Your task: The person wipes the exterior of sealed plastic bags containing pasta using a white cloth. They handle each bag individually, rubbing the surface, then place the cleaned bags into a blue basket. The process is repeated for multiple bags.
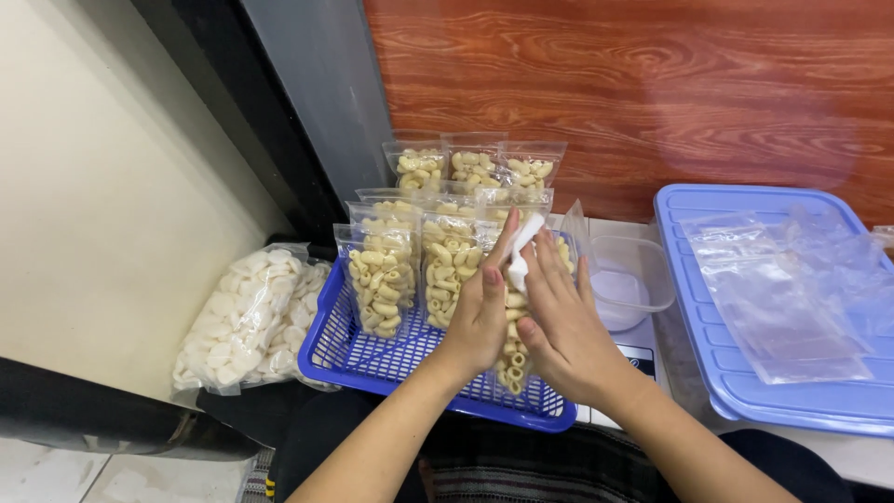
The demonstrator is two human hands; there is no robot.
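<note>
My left hand [477,312] and my right hand [559,321] together hold a clear pouch of pale elbow-shaped crackers [511,354] upright over the front right corner of a blue plastic basket [358,359]. The fingers of both hands press on the pouch's top, where a small white piece [520,251] sticks out between them. Several filled pouches of the same crackers [382,279] stand in rows in the basket, with more [470,168] behind against the wooden wall.
A big clear bag of white round crackers [244,321] lies left of the basket. To the right stand a small clear plastic container [631,279] on a scale and a blue lid [792,405] with empty clear pouches [782,289] on it.
</note>
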